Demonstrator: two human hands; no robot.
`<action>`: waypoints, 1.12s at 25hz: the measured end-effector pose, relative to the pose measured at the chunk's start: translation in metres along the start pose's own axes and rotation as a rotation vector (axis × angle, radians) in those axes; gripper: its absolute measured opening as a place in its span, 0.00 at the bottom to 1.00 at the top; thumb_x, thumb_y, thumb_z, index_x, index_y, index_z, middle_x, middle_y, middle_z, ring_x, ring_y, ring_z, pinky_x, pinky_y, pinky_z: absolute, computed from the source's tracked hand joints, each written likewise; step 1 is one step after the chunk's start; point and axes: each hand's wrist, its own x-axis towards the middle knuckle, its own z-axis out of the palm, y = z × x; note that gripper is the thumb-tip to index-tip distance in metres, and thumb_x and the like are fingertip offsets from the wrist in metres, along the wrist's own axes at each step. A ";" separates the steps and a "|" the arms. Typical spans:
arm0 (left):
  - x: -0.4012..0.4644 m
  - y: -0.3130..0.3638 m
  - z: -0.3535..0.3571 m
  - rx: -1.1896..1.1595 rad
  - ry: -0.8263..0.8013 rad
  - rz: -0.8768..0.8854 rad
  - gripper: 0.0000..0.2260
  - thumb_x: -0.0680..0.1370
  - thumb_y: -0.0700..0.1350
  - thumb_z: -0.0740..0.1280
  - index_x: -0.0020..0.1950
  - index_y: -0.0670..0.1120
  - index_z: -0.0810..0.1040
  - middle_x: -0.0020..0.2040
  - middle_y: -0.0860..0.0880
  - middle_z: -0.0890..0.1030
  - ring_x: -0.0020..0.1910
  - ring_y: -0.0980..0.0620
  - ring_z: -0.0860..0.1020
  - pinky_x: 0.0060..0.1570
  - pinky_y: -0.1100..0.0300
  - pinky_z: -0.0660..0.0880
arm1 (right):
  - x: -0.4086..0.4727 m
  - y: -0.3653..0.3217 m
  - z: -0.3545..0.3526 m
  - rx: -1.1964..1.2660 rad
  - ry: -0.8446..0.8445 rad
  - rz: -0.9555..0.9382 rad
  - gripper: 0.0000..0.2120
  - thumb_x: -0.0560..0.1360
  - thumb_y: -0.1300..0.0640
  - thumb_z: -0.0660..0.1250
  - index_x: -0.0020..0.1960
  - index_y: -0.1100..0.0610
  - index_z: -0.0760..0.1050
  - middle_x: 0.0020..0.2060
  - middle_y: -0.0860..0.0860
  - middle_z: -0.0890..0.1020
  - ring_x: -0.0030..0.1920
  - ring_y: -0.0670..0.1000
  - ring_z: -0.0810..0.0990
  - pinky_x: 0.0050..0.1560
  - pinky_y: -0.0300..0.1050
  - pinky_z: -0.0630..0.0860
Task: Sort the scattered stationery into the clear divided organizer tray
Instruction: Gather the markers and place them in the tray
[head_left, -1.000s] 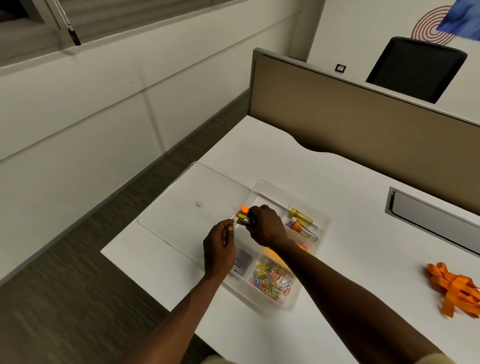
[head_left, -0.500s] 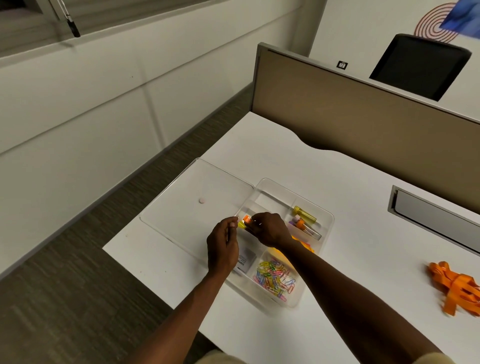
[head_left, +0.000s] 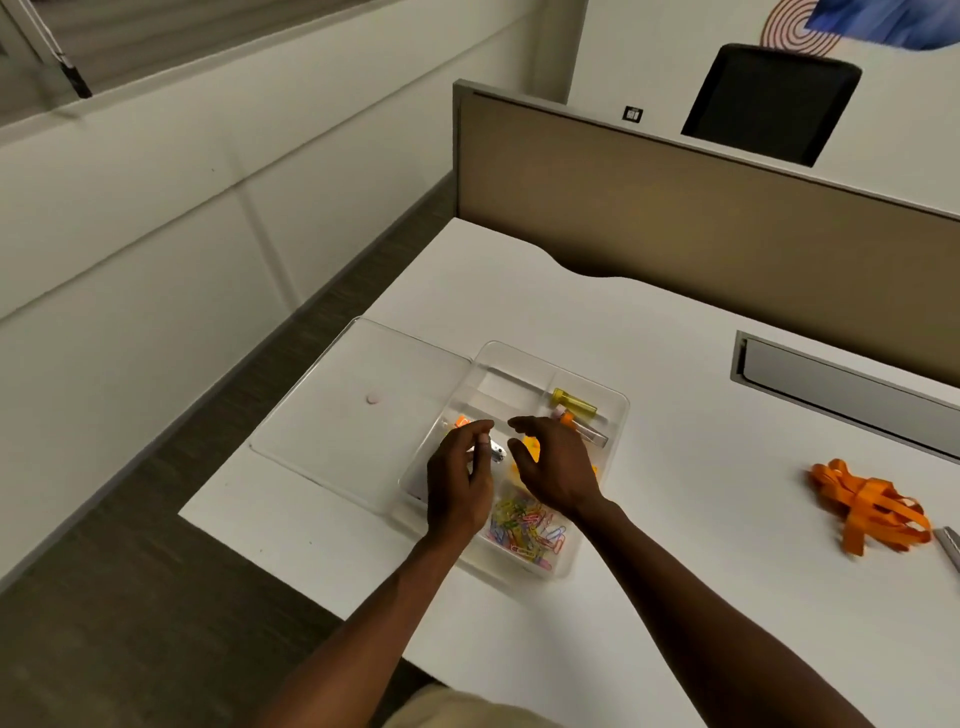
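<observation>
White worktop (head_left: 675, 415) beside a tan partition (head_left: 727, 218); grey floor along the left.

Clear organizer tray (head_left: 613, 415) sits near the worktop centre, its flat clear lid (head_left: 358, 405) lying touching it at 9 o'clock. A small pink dot (head_left: 373, 399) rests on the lid.

Tray contents: coloured paper clips (head_left: 524, 525) in the near compartment at 6 o'clock; a yellow marker (head_left: 574, 401) and an orange-capped tube (head_left: 584, 427) in the far right compartment at 2 o'clock; an orange-tipped item (head_left: 461, 422) in the left compartment.

Left hand (head_left: 460, 483) hovers over the tray's left side, fingers curled, thumb and forefinger pinching a small pale item; what it is I cannot tell. A small white piece (head_left: 497, 452) lies just beside the fingertips.

Right hand (head_left: 556, 467): fingers spread wide and relaxed above the tray middle, holding nothing. Half a second ago it was curled around the orange-tipped item at the tray's left compartment; that item now lies in the tray and the hand has lifted off.

Orange rubber bands (head_left: 867, 506) lie well apart at 3 o'clock, unchanged.
</observation>
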 end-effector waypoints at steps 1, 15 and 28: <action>-0.004 0.006 0.007 0.005 -0.030 0.020 0.11 0.82 0.44 0.61 0.61 0.49 0.79 0.56 0.52 0.82 0.52 0.60 0.79 0.50 0.68 0.77 | -0.007 0.003 -0.004 -0.030 0.011 -0.002 0.18 0.77 0.53 0.67 0.66 0.55 0.77 0.60 0.51 0.82 0.62 0.52 0.78 0.62 0.44 0.71; -0.076 0.060 0.145 0.226 -0.494 0.304 0.21 0.80 0.56 0.60 0.70 0.50 0.73 0.72 0.50 0.71 0.77 0.53 0.59 0.72 0.58 0.61 | -0.150 0.112 -0.085 -0.292 0.169 0.313 0.30 0.76 0.50 0.67 0.76 0.55 0.64 0.74 0.58 0.68 0.74 0.62 0.64 0.69 0.59 0.69; -0.164 0.115 0.283 0.612 -1.068 0.607 0.28 0.81 0.59 0.57 0.78 0.49 0.59 0.80 0.47 0.56 0.79 0.47 0.43 0.77 0.48 0.47 | -0.289 0.226 -0.194 -0.335 0.231 0.793 0.34 0.76 0.43 0.65 0.78 0.51 0.59 0.77 0.56 0.61 0.77 0.59 0.57 0.73 0.57 0.62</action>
